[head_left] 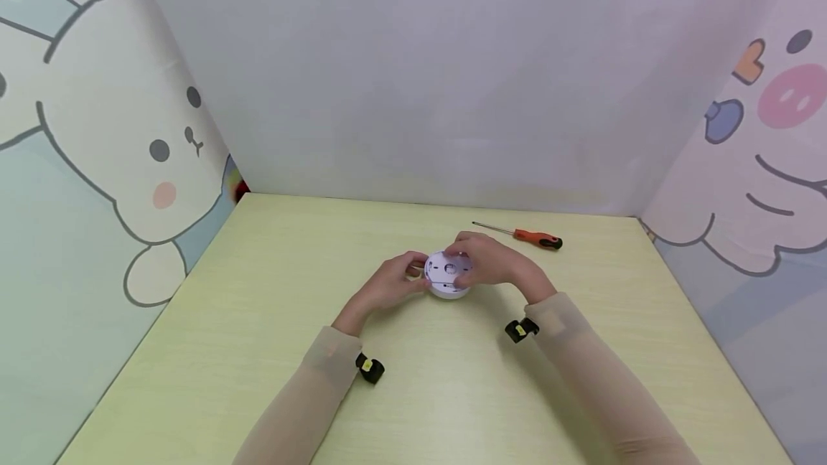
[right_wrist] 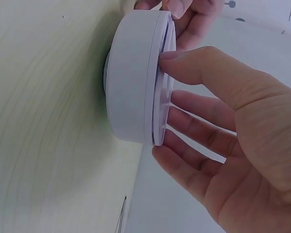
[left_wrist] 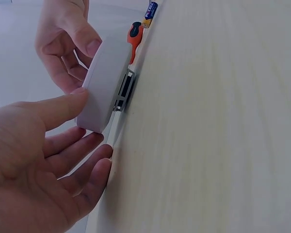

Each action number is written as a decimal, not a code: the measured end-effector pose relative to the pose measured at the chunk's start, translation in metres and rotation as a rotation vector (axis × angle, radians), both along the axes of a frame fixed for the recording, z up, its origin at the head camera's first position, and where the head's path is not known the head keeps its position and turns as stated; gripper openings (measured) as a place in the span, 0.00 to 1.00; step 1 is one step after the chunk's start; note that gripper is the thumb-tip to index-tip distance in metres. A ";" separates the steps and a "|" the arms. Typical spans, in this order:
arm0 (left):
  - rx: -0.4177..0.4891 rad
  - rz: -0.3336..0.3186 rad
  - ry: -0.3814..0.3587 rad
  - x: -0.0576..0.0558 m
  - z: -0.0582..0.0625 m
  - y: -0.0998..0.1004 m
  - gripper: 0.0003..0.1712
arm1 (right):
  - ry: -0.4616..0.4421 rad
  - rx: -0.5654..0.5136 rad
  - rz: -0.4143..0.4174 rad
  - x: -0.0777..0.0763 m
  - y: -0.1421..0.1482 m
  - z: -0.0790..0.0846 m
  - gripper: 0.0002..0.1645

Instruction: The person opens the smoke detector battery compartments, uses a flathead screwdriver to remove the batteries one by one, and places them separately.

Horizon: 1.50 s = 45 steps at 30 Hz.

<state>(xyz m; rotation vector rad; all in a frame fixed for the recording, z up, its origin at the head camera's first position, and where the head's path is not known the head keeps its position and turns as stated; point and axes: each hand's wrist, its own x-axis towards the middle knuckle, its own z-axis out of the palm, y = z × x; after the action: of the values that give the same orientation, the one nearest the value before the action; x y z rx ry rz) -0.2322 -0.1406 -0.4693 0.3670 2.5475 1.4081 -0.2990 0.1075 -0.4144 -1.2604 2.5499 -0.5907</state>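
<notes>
A white round smoke detector (head_left: 444, 277) is held between both hands, face with slots and small print upward in the head view. My left hand (head_left: 388, 284) grips its left side, thumb on the near edge and fingers round the far side. From the right, my right hand (head_left: 492, 258) pinches the thin top plate (right_wrist: 164, 107), thumb at one edge and fingers at the other. A narrow gap shows between plate and body (right_wrist: 131, 77) in the right wrist view. Under the body, a dark slotted grille (left_wrist: 124, 91) faces the table in the left wrist view.
An orange and black screwdriver (head_left: 538, 237) lies behind the right hand, its shaft pointing left. In the left wrist view a battery (left_wrist: 150, 13) lies beyond the screwdriver handle. The pale wooden table (head_left: 258, 271) meets a white back wall (head_left: 413, 92) and cartoon-printed side panels.
</notes>
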 end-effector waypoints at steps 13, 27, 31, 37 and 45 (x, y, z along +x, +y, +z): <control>-0.017 0.001 0.007 0.000 0.000 0.000 0.29 | -0.025 0.037 0.011 -0.001 -0.002 0.002 0.32; -0.033 -0.001 0.012 -0.002 0.000 -0.001 0.29 | -0.021 0.068 0.034 -0.005 -0.004 0.002 0.33; -0.033 -0.005 0.018 -0.002 0.000 -0.001 0.29 | -0.030 0.050 0.025 -0.003 -0.002 0.002 0.35; -0.031 0.001 0.008 -0.002 0.000 0.000 0.29 | -0.071 -0.005 -0.080 0.002 0.011 -0.002 0.43; -0.026 0.039 -0.020 0.001 0.004 -0.004 0.35 | -0.134 -0.010 -0.167 0.018 0.021 -0.008 0.54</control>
<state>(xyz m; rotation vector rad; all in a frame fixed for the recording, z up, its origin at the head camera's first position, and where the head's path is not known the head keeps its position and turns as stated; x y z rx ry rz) -0.2316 -0.1444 -0.4655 0.2992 2.5683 1.3832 -0.2809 0.1289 -0.4226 -0.9817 2.5577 -0.6972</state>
